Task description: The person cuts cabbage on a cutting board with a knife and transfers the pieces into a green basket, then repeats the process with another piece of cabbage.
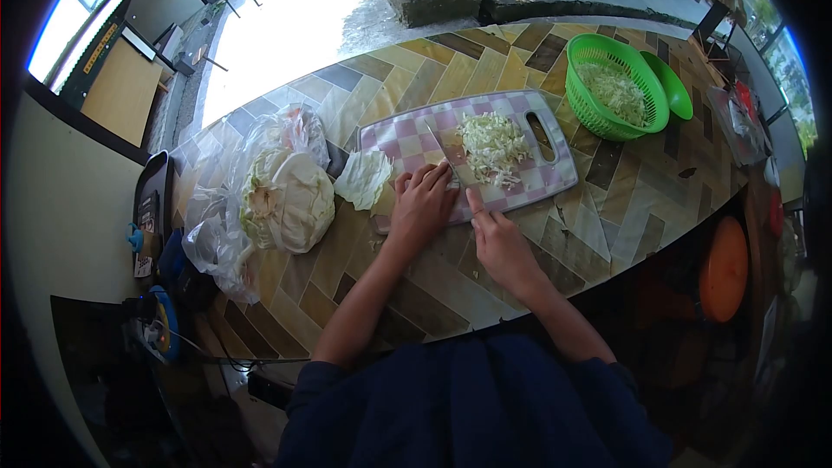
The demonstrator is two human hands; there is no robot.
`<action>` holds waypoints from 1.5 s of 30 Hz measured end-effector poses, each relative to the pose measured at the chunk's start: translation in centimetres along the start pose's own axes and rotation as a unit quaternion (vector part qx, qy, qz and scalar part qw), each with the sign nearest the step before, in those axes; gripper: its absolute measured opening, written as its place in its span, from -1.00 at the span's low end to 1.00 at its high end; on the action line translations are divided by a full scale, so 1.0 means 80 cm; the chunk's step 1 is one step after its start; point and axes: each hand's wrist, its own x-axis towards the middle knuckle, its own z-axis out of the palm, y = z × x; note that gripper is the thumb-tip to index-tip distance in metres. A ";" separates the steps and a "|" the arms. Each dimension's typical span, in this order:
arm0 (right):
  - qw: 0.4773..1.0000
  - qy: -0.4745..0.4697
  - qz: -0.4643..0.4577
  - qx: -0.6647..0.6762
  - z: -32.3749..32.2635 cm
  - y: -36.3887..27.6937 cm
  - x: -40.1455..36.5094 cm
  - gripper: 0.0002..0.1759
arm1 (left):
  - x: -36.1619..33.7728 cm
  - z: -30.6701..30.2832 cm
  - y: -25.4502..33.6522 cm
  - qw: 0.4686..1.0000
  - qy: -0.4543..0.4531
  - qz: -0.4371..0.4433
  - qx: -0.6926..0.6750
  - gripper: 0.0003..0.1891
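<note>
1. Past the left end of your table (442, 286), a dark sign (100, 48) carries yellowish lettering, too small and slanted to read.
2. Your left arm reaches forward from the near edge. Your left hand (423, 204) is palm down over the board's near edge, fingers bent and pinning a pale piece of cabbage (453, 183), mostly hidden.
3. Your right forearm angles inward. Your right hand (503, 247) is closed around the handle of a knife (442, 146), its thin metal blade beside your left fingertips, tip toward the board's far edge.
4. Mid-table lies the cutting board (544, 180), rounded at the corners, checked in pink and white, with a handle slot at its right end. Near that slot sits a loose heap of shredded cabbage (492, 149).
5. Off the board's left end lies a limp, flat leaf (364, 178); farther left, a round, pale cabbage head (299, 199) rests against a crinkled clear plastic bag (212, 238).
6. Toward the table's far right corner stands a green slatted plastic basket (592, 113) holding more shreds, a smooth green bowl (680, 97) just beside it.
</note>
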 end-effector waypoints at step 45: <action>0.995 0.049 -0.035 0.084 -0.001 0.018 0.006 -0.44 | -0.002 -0.012 -0.005 0.998 0.002 0.015 -0.068 -0.74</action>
